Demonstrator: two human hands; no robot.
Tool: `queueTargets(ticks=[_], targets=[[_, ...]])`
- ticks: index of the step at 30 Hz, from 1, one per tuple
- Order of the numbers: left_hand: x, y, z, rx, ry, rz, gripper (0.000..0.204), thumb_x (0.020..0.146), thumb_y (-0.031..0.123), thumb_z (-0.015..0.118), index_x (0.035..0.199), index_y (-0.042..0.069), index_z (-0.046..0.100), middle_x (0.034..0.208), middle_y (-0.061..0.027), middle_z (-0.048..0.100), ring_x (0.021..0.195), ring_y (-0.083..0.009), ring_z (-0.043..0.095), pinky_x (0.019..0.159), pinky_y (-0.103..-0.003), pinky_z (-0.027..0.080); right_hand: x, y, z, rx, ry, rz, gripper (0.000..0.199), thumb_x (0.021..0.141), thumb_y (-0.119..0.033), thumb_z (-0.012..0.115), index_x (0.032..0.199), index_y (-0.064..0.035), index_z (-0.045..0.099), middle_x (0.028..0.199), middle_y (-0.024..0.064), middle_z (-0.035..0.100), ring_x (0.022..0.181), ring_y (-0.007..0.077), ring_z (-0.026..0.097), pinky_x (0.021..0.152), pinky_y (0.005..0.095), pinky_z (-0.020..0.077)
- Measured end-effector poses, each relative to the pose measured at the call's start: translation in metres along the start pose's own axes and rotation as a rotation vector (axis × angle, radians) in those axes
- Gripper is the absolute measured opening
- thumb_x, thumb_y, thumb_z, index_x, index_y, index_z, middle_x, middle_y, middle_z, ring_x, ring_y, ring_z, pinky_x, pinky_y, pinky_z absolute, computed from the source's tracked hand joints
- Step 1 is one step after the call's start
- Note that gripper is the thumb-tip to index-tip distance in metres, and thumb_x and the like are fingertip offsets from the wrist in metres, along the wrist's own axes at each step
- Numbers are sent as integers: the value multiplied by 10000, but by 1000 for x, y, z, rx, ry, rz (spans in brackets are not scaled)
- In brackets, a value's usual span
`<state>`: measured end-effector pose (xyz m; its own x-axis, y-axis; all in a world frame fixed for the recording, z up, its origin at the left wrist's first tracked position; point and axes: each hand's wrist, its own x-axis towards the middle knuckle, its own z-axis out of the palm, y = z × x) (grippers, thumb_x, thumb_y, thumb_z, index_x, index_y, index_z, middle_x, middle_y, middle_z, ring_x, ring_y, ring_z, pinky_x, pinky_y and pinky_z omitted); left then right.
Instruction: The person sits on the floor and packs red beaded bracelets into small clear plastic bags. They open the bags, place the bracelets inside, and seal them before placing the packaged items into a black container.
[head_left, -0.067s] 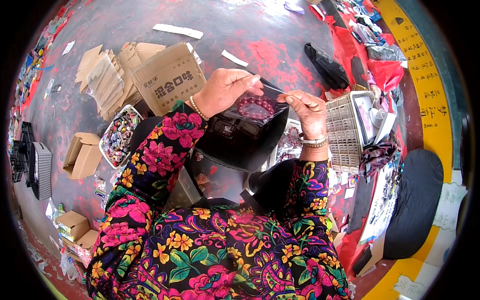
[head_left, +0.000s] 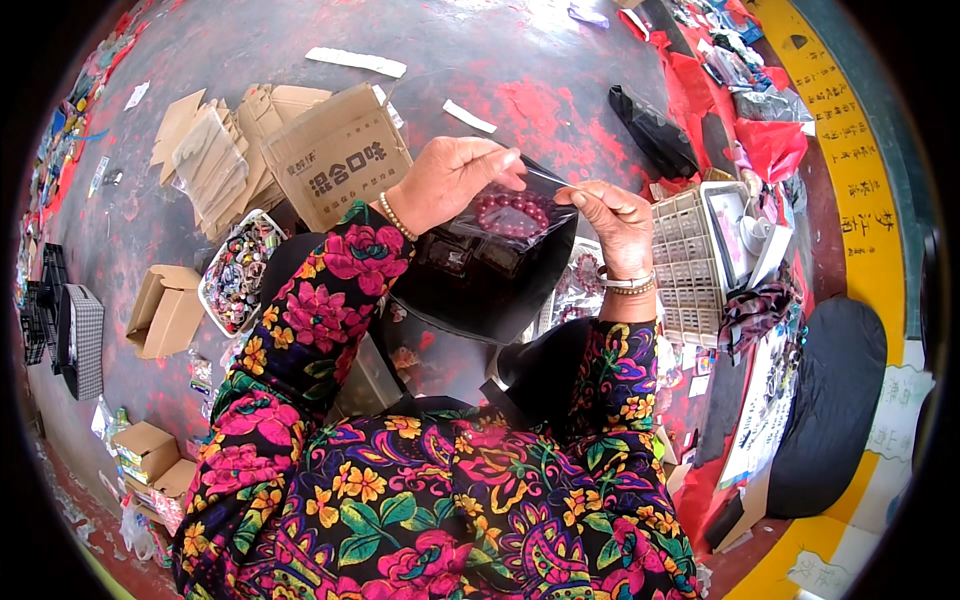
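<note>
Between my two hands a small clear plastic bag (head_left: 550,185) is stretched by its upper edge. A dark red bead bracelet (head_left: 513,217) lies inside it. My left hand (head_left: 450,185) pinches the bag's left corner between thumb and fingers. The right corner is pinched by my right hand (head_left: 612,220). Below them is a black tray (head_left: 465,318), holding several bagged dark items (head_left: 447,254), partly covered by the bag and my left hand.
Left of me stand a white basket (head_left: 240,270) full of bagged trinkets, an open cardboard box (head_left: 165,310) and flattened cartons (head_left: 215,165). A white plastic crate (head_left: 688,265) is beside my right hand. Further right lies a black cushion-like object (head_left: 830,410).
</note>
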<state>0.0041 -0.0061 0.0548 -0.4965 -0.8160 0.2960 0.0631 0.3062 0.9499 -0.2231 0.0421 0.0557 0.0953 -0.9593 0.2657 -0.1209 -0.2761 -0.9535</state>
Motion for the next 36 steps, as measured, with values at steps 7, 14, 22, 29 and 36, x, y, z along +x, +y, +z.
queueTargets(ticks=[7,14,22,29,36], targets=[[1,-4,7,662,58,336,311,723,221,714,982,63,644,1125,-82,596,1177,-267,451,976,-370,359,1,6,7,-508,-29,-220,48,717,-45,684,760,-45,663,722,65,649,690,184,613,658,286,459],[-6,-25,13,868,-214,269,163,752,223,639,823,78,661,915,-40,650,1086,-242,516,929,-376,360,3,8,32,-661,-172,-334,36,721,-117,663,735,-84,662,696,42,634,699,205,613,669,304,442],[-1,-17,3,708,-288,91,178,764,243,624,778,76,687,838,-68,665,949,-249,593,853,-367,429,0,2,24,-445,-136,-237,45,707,-45,688,745,-54,666,723,59,650,679,201,615,672,294,463],[0,-12,-9,675,-254,66,153,781,213,611,810,91,699,884,-114,660,921,-258,608,817,-339,466,-5,0,1,-233,-50,-89,35,750,-11,676,778,1,660,743,69,655,684,133,593,629,254,466],[-2,1,-5,62,-47,-97,165,860,98,571,909,-26,668,928,-112,668,888,-144,609,812,-262,469,-5,-2,5,135,13,-40,153,863,-113,585,884,27,643,853,108,675,788,153,632,708,250,490]])
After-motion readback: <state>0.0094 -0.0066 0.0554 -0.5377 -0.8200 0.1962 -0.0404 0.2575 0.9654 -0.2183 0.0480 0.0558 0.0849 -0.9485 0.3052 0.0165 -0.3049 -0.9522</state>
